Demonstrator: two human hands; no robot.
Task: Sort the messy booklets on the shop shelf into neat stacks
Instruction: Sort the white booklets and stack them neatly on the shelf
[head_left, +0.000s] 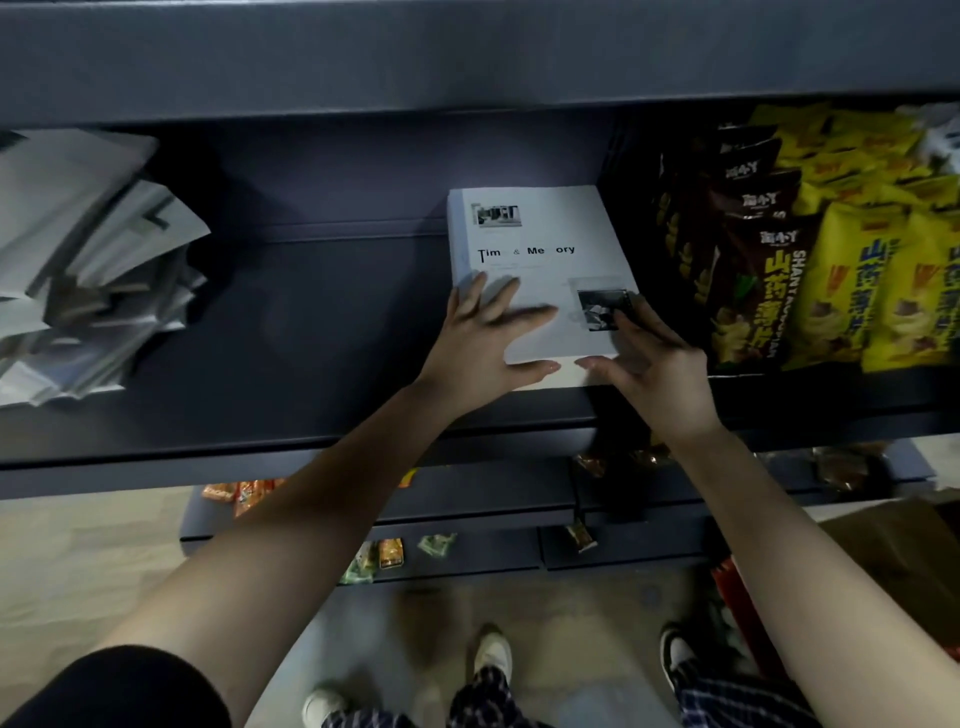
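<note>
A neat stack of white booklets (535, 234), its top cover reading "Time & Memory", lies on the dark shelf (311, 322) right of the middle. My left hand (488, 343) rests flat with spread fingers on the cover's near left part. At the stack's near right corner my right hand (649, 358) touches it, fingers straight along the right edge and thumb at the front edge. At the far left of the shelf a messy pile of white and grey booklets (88, 270) lies askew.
Brown and yellow snack bags (810, 244) stand packed right beside the stack. An upper shelf board (467, 52) overhangs. Lower shelves (467, 519) hold small snack packets. A cardboard box (893, 551) sits on the floor at the right, near my feet.
</note>
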